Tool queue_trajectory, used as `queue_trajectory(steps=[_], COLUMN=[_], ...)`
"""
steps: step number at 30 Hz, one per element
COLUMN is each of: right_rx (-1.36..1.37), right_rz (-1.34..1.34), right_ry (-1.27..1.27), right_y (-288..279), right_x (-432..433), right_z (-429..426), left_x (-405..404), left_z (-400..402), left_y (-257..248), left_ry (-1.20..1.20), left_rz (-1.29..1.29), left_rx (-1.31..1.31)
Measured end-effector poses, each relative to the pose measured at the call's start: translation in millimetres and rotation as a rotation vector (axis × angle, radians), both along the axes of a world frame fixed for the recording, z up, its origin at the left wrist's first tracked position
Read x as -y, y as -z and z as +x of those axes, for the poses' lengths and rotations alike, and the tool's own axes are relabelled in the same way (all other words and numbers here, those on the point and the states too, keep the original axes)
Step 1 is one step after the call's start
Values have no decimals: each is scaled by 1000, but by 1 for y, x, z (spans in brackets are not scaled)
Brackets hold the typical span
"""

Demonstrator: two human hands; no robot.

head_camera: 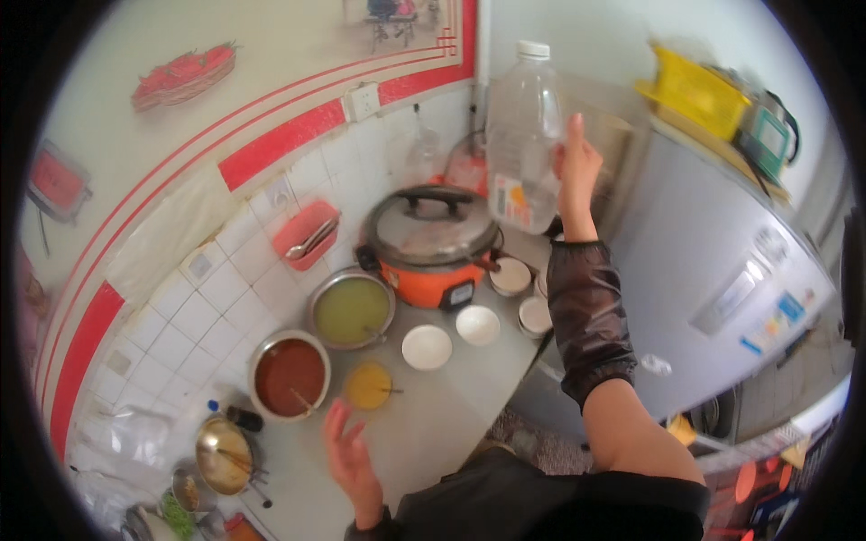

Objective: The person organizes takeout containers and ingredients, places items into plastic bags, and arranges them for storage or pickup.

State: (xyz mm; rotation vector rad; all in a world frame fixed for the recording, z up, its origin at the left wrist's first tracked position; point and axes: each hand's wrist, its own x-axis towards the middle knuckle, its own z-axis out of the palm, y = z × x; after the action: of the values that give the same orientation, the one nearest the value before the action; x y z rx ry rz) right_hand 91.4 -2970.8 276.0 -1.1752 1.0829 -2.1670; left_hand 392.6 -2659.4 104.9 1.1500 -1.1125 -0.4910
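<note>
My right hand (580,172) is raised and closed around the right side of a large clear plastic bottle (526,122) with a white cap. The thumb points up, and a label with writing sits low on the bottle. I cannot tell whether it holds clear liquid. Lower down, my left hand (353,463) is over the table (426,419) with its fingers apart and nothing in them. Nearest to it are a bowl of yellow sauce (369,385) with a utensil in it and a metal pot of red-brown sauce (289,375) with a ladle.
Behind the white bowls (427,347) stands an orange rice cooker (429,274), lid on. A pot of green liquid (353,311) is beside it. A refrigerator (690,270) borders the right, and a brass-coloured bowl (224,456) sits at lower left. Spoons rest in a pink wall holder (321,253).
</note>
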Motion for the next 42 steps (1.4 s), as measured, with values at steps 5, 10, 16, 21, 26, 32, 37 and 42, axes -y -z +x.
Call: queue_trajectory(steps=[5,10,16,21,26,32,37,42], right_rx=[-310,-720,-665,-501,-779,-1022,-609,-334], right_rz=[159,539,804,575,838,442,-328,-568], right_ry=[183,208,94,208,274,274,-81,-722], right_y=[81,219,364,405,360,237,97,69], right_x=[252,422,527,578,551,451,270,26], right_z=[-28,-65,-75,-218,-139,-31,92,233], left_x=[29,70,127,182,182,107,15,-84], left_z=[-26,-49,-66,-71,-84,-84,-85,-102], left_y=[60,72,53,61,52,55,78,91], left_ry=[-291,-455,-617,-456,-524,-760,-815,-997], left_rz=[330,463,495,523,515,395,298,259], left_rx=[-216,-381,-338,-313,-363,-409,-385,-451])
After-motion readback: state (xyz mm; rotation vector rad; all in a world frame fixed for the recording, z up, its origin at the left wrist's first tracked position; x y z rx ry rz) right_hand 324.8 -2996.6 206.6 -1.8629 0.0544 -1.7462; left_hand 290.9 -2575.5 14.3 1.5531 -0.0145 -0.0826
